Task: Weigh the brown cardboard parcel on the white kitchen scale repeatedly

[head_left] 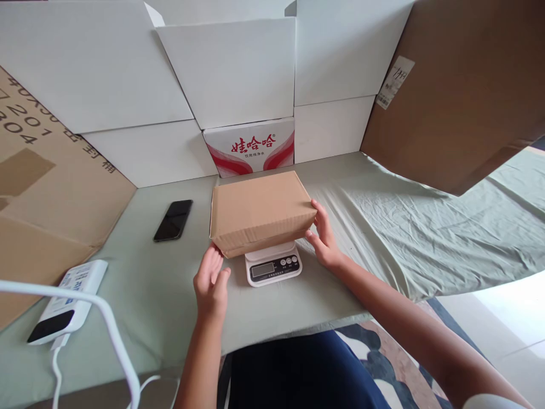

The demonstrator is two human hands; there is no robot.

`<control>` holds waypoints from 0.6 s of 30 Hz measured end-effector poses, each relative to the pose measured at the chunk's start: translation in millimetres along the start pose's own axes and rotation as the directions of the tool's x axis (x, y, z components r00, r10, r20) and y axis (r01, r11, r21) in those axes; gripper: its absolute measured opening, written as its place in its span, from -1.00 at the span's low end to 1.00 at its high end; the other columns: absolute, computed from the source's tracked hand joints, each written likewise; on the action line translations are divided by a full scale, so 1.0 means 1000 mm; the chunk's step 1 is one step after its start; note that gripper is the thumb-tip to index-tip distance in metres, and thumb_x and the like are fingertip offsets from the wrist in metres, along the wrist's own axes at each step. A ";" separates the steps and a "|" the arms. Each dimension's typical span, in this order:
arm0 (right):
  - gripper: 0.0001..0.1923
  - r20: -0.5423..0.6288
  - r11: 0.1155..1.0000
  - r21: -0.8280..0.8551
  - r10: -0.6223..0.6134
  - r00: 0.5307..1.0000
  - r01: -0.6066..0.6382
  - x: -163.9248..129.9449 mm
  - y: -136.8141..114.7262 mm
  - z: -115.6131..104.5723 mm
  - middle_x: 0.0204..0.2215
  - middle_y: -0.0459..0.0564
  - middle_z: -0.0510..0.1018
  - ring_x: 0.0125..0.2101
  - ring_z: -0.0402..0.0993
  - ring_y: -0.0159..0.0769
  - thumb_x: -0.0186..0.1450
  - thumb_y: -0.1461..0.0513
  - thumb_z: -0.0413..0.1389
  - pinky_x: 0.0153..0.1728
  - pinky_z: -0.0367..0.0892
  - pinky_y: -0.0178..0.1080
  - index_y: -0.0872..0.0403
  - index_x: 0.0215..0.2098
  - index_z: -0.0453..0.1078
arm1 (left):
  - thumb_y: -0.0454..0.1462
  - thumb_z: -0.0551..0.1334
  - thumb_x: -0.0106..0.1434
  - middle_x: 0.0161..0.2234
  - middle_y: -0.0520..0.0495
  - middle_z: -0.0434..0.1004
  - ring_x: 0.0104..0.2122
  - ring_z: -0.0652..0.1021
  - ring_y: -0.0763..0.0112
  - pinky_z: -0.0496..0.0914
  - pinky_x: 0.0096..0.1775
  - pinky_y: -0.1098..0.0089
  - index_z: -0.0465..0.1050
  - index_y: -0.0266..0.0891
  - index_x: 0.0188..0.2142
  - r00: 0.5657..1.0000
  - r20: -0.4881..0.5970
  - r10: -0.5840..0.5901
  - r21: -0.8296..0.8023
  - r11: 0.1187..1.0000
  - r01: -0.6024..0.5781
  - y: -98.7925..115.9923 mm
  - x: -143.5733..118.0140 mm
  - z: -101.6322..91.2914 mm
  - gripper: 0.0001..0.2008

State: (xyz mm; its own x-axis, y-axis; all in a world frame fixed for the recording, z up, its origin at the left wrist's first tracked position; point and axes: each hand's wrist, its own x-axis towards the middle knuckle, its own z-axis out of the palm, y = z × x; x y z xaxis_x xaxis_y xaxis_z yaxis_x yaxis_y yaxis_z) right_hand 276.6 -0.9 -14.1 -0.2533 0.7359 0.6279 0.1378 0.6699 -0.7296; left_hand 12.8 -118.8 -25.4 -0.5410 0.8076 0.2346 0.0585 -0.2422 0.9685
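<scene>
A closed brown cardboard box [259, 207] is over a small white kitchen scale [275, 266] and hides its platform. Whether the box's weight rests fully on the scale I cannot tell. In front of the box, the scale's dark display and round buttons show. My left hand [213, 281] supports the near left lower corner of the box, fingertips at its underside and thumb apart. At the opposite end, my right hand [323, 236] grips the near right corner, with fingers along the side and thumb near the lower edge.
A black phone [174, 220] lies left of the box. Nearer me are a white power bank [70, 301] and a white cable [110, 329]. White cartons [238, 74] stand behind, with a red-printed carton [255, 147]. Large brown cartons flank the green cloth [140, 289].
</scene>
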 end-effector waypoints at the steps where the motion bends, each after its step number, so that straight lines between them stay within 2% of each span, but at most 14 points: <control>1: -0.33 -0.003 1.000 -0.003 0.000 1.000 0.000 0.000 -0.001 0.000 0.31 0.09 0.20 0.30 0.20 0.04 0.45 -0.12 -0.03 0.20 0.35 0.14 -0.22 0.45 -0.04 | -0.27 0.31 0.13 0.25 -0.38 0.45 0.29 0.39 -0.16 0.25 0.29 -0.11 0.37 -0.28 0.31 1.000 -0.004 -0.003 0.001 1.000 0.003 0.000 0.000 0.000 -0.29; 11: -0.35 -0.025 0.999 -0.028 0.015 1.000 -0.016 0.001 -0.005 -0.002 0.25 0.13 0.29 0.24 0.27 0.04 0.44 -0.13 -0.02 0.17 0.36 0.13 -0.14 0.40 0.04 | -0.28 0.31 0.10 0.25 -0.40 0.44 0.30 0.39 -0.16 0.25 0.29 -0.11 0.38 -0.31 0.29 0.999 -0.013 -0.038 0.005 0.999 0.038 0.003 0.001 0.002 -0.28; 18: -0.37 -0.032 0.999 -0.042 -0.015 0.999 0.014 0.002 -0.005 0.000 0.25 0.12 0.29 0.23 0.28 0.01 0.46 -0.10 -0.02 0.14 0.39 0.10 -0.17 0.42 0.03 | -0.31 0.29 0.12 0.24 -0.36 0.47 0.30 0.38 -0.12 0.23 0.31 -0.09 0.39 -0.28 0.28 1.000 0.020 -0.004 0.009 1.000 0.003 0.004 0.001 0.003 -0.31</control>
State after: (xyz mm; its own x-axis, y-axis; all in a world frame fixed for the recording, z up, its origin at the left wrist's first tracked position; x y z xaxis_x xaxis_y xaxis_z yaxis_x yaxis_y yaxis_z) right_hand 275.6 -3.1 -9.0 -0.2246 0.7283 0.6474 0.1740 0.6837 -0.7087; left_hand 15.0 -117.3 -21.3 -0.5240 0.8192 0.2329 0.0639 -0.2348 0.9699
